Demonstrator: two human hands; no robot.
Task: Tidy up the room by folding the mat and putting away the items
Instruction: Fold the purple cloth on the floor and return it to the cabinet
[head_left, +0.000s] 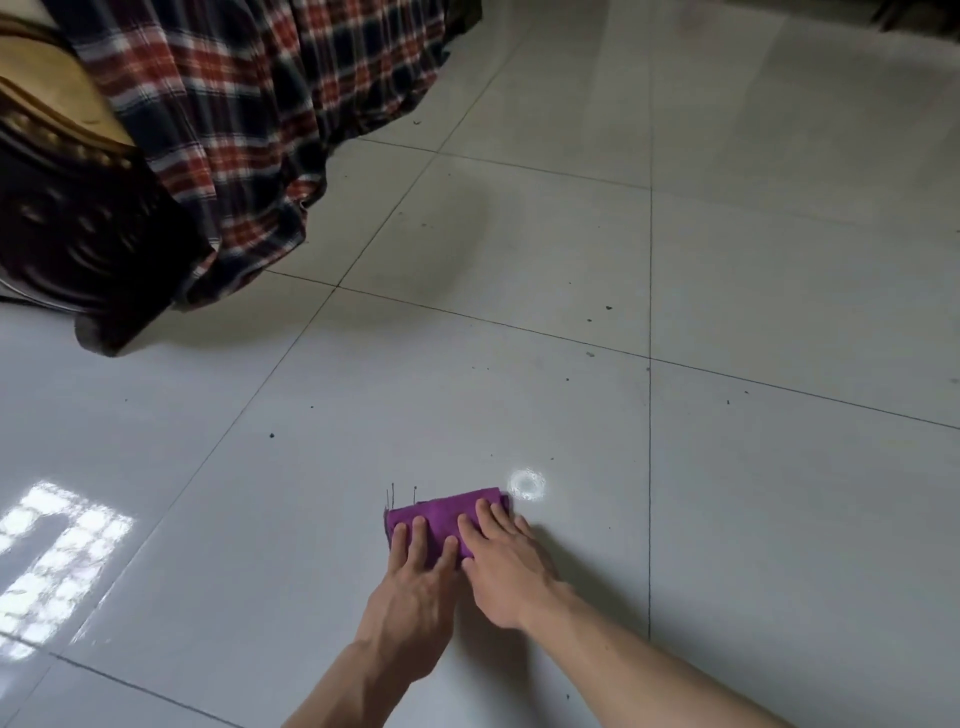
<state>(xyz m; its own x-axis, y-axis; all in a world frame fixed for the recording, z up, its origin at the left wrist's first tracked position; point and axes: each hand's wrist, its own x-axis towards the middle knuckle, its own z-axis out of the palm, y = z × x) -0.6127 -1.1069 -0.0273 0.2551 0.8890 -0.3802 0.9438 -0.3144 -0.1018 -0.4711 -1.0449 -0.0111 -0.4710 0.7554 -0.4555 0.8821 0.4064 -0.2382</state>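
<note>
A small purple mat (441, 512), folded into a compact rectangle, lies flat on the grey tiled floor (727, 519) near the bottom middle of the view. A few dark threads stick out at its far left edge. My left hand (415, 582) presses on its left half with straight fingers. My right hand (506, 561) lies flat on its right half, fingers straight and pointing away from me. Both hands cover the near part of the mat.
A bed with a plaid red, navy and white cover (249, 119) hanging to the floor fills the upper left. A dark carved wooden bed frame (78, 223) stands at the left edge. Bright window light reflects off the floor at the lower left.
</note>
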